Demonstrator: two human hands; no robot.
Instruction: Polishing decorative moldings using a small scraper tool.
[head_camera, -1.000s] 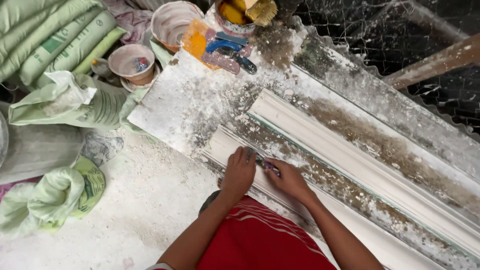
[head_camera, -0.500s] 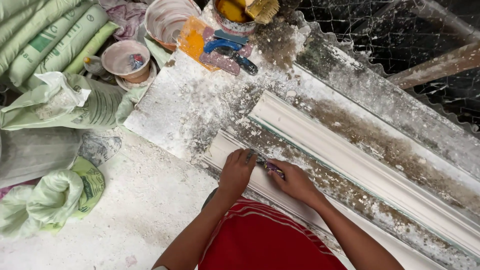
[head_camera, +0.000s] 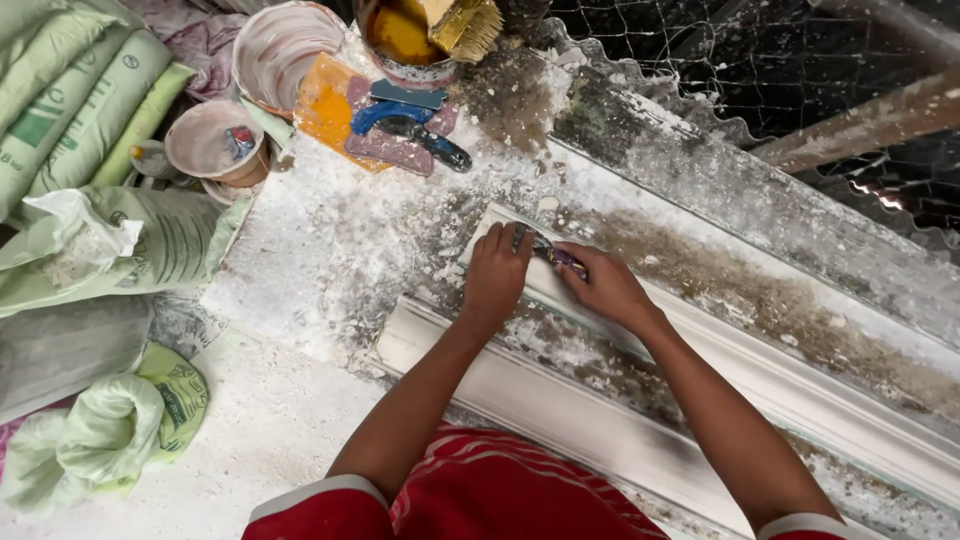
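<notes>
far left: stacked pale-green sacks (head_camera: 70, 95) with darker green print | left middle: slumped open green-white sack (head_camera: 150, 245) | near left: crumpled light-green bag (head_camera: 120, 420), rolled over | no signs or screens

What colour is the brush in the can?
Yellowish bristles, pale handle; the brush shows in the head view.

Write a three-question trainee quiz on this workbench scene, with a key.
1. True or false: both hands rest on the white moulding.
2. What lies in the tin of yellow liquid? A) brush B) hammer C) spoon
3. Which hand grips the small tool?

Key: 1. True: the left hand and the right hand are both on it. 2. A, the brush. 3. The right hand.
</notes>
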